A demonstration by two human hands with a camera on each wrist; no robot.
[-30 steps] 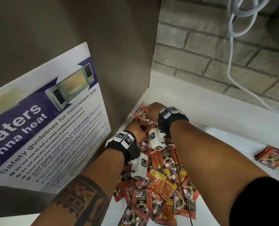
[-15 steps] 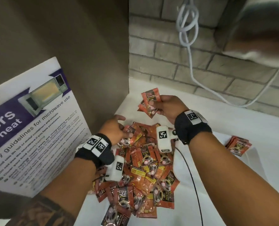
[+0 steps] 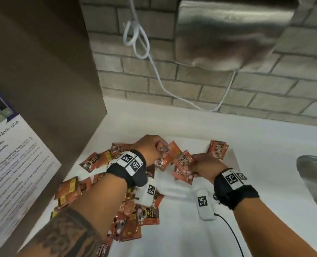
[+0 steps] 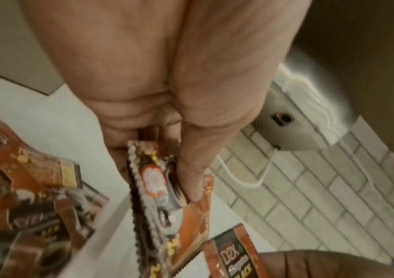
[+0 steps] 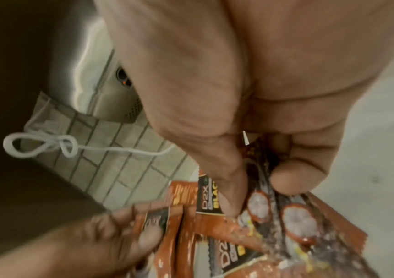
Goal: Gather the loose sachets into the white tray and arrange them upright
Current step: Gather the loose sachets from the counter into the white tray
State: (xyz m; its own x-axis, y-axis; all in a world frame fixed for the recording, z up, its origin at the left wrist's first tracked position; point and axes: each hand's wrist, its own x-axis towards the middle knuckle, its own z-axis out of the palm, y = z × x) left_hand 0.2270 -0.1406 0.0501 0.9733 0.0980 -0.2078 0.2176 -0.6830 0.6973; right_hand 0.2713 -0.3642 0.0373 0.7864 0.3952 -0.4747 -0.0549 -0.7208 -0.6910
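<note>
Sachets: a loose heap lies on the white counter at the left, under and beside the left forearm; most of the task is undone by this reading.
Poster: a microwave-safety sheet leans at far left; "microwave use" is legible, the finer print is not.
Change: half a second ago the right hand held a small bunch high above the heap and the left hand was down among the loose ones; now both hands meet low over the white tray, just right of the heap.
Left hand: left hand pinches a few sachets edge-on between thumb and fingers.
Right hand: right hand clasps a fanned bunch between thumb and curled fingers, touching the left hand's sachets.
Meaning: I judge the two handfuls are being squared together for standing on edge in the tray.
Already placed: a small stack sits at the tray's far edge; whether it stands upright I cannot tell.
Writing: "D2X" and part of "BLACK" read on the packets in both wrist views; a coffee-cup picture shows on those in the heap.
Background: a steel wall unit with a knotted white cord.
</note>
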